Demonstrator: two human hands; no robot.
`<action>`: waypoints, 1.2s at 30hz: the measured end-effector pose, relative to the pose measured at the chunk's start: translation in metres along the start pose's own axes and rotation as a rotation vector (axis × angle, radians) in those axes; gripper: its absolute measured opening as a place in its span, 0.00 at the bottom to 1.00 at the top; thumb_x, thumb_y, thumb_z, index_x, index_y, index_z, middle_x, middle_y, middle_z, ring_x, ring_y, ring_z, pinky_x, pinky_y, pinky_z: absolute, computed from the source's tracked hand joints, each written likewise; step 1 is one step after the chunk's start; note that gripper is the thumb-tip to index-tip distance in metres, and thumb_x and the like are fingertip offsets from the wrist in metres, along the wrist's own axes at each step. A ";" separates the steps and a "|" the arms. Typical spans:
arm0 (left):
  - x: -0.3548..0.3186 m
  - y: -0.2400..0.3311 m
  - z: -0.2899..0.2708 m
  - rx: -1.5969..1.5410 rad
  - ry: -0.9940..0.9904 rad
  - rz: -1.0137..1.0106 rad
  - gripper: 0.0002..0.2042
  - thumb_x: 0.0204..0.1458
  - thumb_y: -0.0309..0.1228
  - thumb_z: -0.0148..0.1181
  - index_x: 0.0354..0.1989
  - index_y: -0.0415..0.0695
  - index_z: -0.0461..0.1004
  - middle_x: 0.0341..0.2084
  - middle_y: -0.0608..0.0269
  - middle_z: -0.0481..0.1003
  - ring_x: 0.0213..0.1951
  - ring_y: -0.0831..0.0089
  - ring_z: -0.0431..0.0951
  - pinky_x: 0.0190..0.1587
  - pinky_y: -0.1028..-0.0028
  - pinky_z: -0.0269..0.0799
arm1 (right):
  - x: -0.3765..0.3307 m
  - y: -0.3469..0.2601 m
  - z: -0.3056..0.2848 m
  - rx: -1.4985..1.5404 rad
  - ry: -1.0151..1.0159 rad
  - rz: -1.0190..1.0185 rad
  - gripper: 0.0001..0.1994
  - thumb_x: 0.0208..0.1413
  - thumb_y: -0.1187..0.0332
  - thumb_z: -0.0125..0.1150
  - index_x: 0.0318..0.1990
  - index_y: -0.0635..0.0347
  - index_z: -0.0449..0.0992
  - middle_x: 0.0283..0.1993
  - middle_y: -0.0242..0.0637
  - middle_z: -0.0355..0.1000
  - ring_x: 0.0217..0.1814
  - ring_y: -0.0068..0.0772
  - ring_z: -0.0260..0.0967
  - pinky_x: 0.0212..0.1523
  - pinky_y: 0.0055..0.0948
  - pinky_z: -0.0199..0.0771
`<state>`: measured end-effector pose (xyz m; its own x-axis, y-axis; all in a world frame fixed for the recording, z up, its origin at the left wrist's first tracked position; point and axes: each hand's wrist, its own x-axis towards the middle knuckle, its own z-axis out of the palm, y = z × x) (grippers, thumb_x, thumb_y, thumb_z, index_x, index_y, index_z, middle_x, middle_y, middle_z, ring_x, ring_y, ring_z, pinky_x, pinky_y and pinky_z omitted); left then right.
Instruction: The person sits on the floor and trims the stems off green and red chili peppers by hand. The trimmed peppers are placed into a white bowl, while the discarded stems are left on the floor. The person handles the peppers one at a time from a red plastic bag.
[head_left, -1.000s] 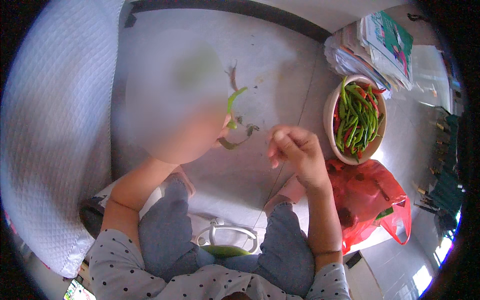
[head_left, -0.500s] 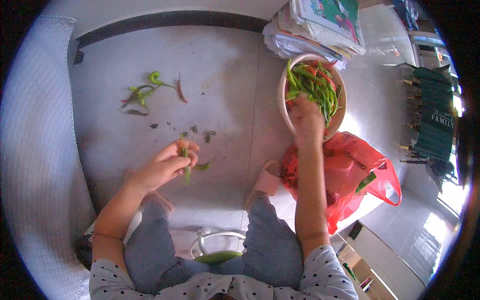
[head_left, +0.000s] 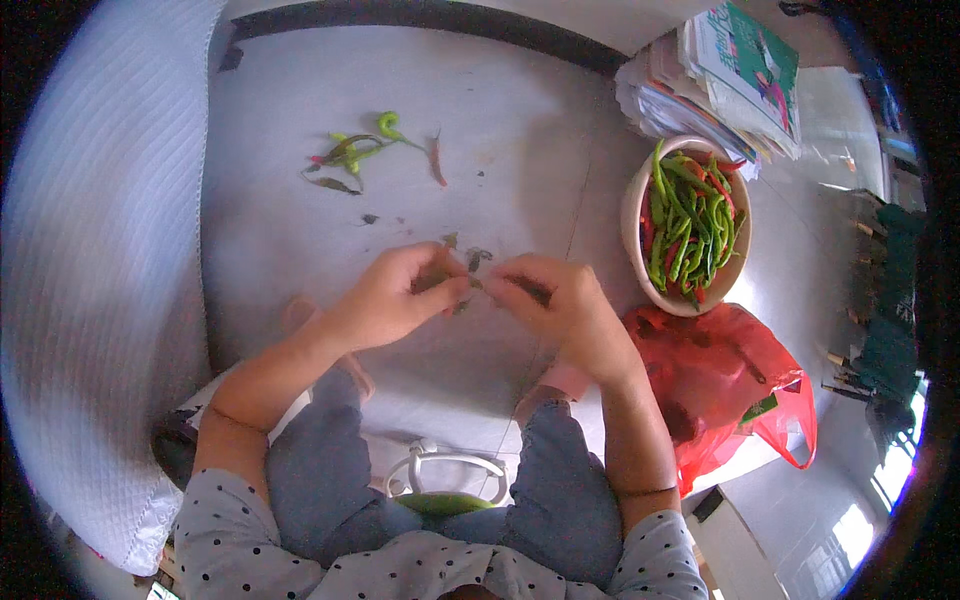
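Above the floor in front of my knees, my two hands nearly meet. My left hand (head_left: 410, 290) is closed round a green chili pepper (head_left: 432, 278), mostly hidden by the fingers. My right hand (head_left: 555, 300) is pinched close beside it, and what its fingertips hold is too small to tell. Dark stem and leaf scraps (head_left: 480, 256) lie on the floor just beyond the fingers. Farther off to the left is a small group of green and dark chilies (head_left: 350, 152), with one reddish chili (head_left: 437, 162) next to it. On the right, a pale oval bowl (head_left: 631, 235) holds many green and red chilies (head_left: 695, 220).
A red plastic bag (head_left: 715, 370) sits right of my right forearm, nearer than the bowl. Behind the bowl rises a stack of papers and magazines (head_left: 690, 90). A quilted white cover (head_left: 110, 280) hangs along the left. A dark green folded cloth item (head_left: 890, 290) stands far right.
My right hand has left the chilies in the bowl and come back left to meet my left hand. The whole view has shifted, so the scene sits farther right.
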<state>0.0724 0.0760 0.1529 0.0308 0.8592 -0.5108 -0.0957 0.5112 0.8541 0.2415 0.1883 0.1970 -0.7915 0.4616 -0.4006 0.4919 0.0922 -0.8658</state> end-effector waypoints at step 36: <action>-0.015 0.031 -0.029 -0.665 -0.300 -0.361 0.08 0.52 0.30 0.49 0.37 0.40 0.65 0.19 0.69 0.63 0.19 0.84 0.58 0.18 0.84 0.50 | -0.002 0.001 0.008 0.501 -0.181 0.113 0.08 0.52 0.72 0.50 0.39 0.65 0.71 0.31 0.31 0.69 0.31 0.18 0.62 0.33 0.18 0.63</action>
<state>0.0403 0.0786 0.1845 0.4294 0.6613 -0.6150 -0.5966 0.7190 0.3566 0.2410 0.1801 0.1946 -0.8154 0.2806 -0.5064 0.3797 -0.4011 -0.8336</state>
